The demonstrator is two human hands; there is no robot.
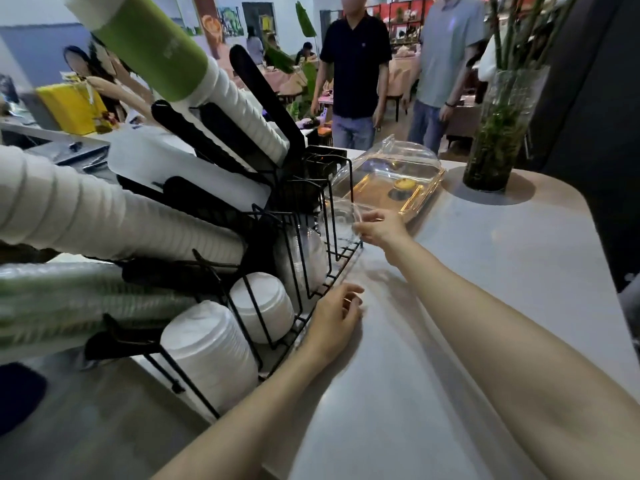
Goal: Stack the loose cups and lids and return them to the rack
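Right hand (375,228) out at the far end of the wire rack (341,252), fingers pinched shut on the rim of a clear lid (341,213), thin and see-through and hard to trace at its edges. Lid held more or less on edge, flat face toward the rack's end slot, just left of the grip and touching or all but touching the upright wires there; which, not clear. Left of that slot, a row of clear lids (306,254) standing on edge between the wires, then two white lid stacks (263,303) nearer the camera, lying with their long axis along the rack. Coming move judged a short slide leftward and down, lid kept parallel to the row so that it nests against it. Left hand (334,318) lower and nearer, half-open and empty, fingertips by the rack's front rail on the bench (485,306), well placed to steady the rack but farther from the slot than the right. In the way: the black uprights at the rack's end, likely to catch the lid's rim if tilted. Just behind the right hand, a clear-domed tray (398,174) holding a small tart, close enough to be knocked on a wide swing. Overhead, slanting white cup stacks (104,216) and a green-sleeved stack (149,39), clear of the path. Glass vase (502,133) well apart to the right.
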